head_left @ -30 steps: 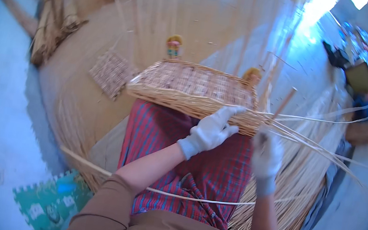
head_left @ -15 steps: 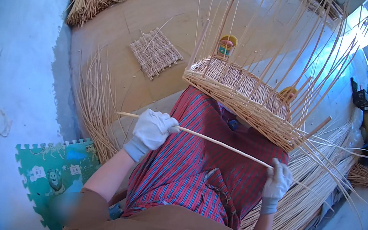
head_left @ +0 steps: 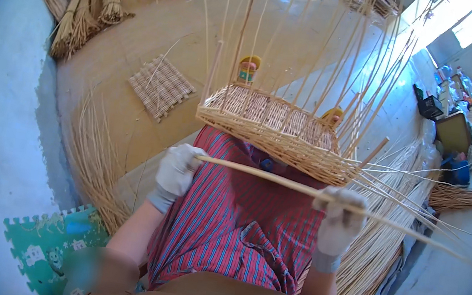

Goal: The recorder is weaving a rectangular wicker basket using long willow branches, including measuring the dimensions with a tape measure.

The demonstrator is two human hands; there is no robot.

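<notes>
Cane (head_left: 262,175) | gripped in left hand (head_left: 175,172) and right hand (head_left: 339,222) | now reaching farther past right, no tail showing left | seemingly not yet woven into basket (head_left: 272,145)

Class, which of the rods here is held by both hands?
The rod over the striped cloth, gripped by the left hand and right hand; loose rods lie to either side, others rise from the basket.

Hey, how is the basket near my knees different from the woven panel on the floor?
The basket has raised sides and upright stakes; the woven panel is flat, without walls. The basket is elongated; the panel is squarish. Both are woven from tan strands.
</notes>
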